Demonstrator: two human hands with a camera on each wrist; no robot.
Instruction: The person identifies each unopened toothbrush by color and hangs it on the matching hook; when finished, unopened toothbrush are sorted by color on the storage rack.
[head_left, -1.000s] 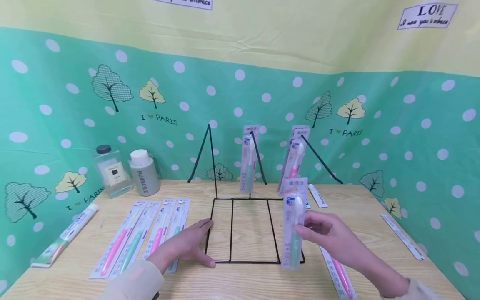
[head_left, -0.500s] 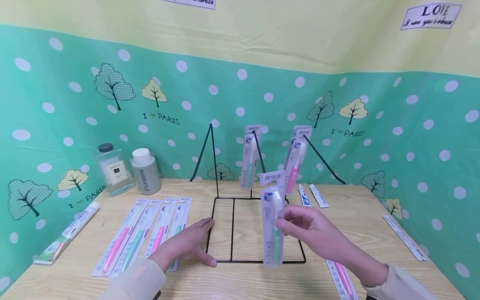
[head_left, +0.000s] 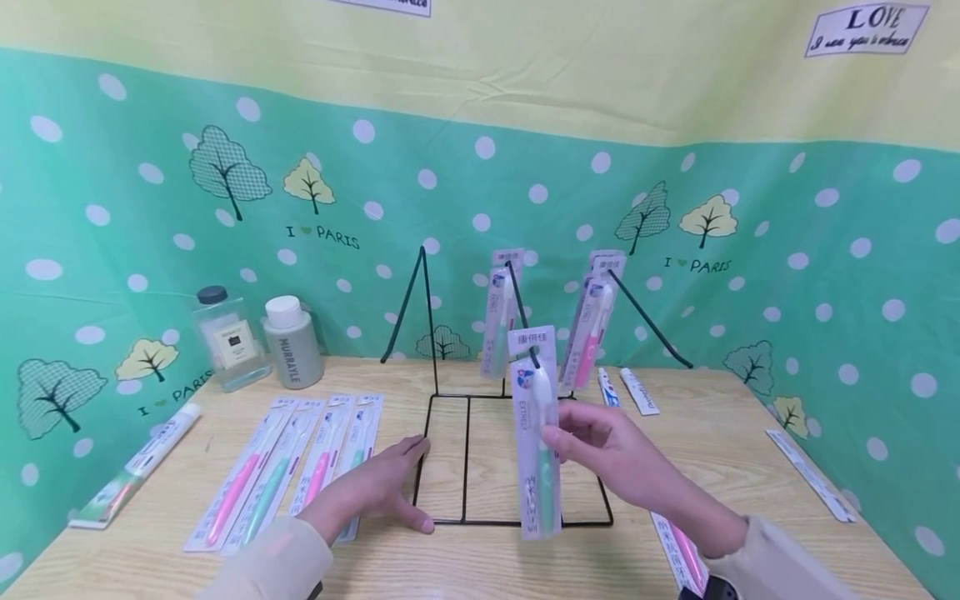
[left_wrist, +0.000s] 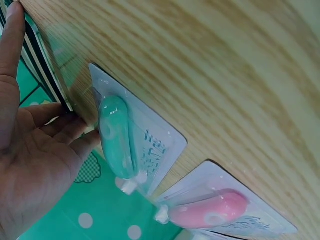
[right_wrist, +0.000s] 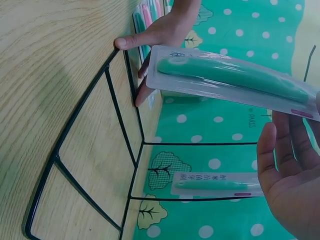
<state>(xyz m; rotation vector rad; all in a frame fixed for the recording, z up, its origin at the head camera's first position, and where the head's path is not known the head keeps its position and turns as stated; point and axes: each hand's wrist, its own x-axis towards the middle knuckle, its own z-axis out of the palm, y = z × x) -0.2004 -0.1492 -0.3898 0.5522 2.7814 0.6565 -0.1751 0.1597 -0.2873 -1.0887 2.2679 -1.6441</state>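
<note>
My right hand (head_left: 611, 450) pinches a packaged green toothbrush (head_left: 546, 483) by its right edge, thumb in front. The pack hangs upright, and the tip of the middle hook (head_left: 523, 310) shows at the hole in its card. In the right wrist view, the same green toothbrush (right_wrist: 225, 75) crosses above the black wire rack (right_wrist: 55, 145). My left hand (head_left: 378, 487) rests against the left side of the rack's base, fingers extended and thumb at the front corner. Further back on the middle hook hangs another green toothbrush (head_left: 498, 329). Pink toothbrush packs (head_left: 592, 333) hang on the right hook.
Several packaged toothbrushes (head_left: 258, 483) lie left of the rack. A toothpaste tube (head_left: 135, 467), a clear bottle (head_left: 231, 342) and a grey bottle (head_left: 294, 346) stand or lie further left. One pink toothbrush pack (head_left: 678, 550) lies under my right forearm. Small tubes (head_left: 639, 392) lie behind it.
My right hand has carried the green toothbrush pack leftward, and its card now meets the tip of the middle hook. The left hand has stayed on the rack.
</note>
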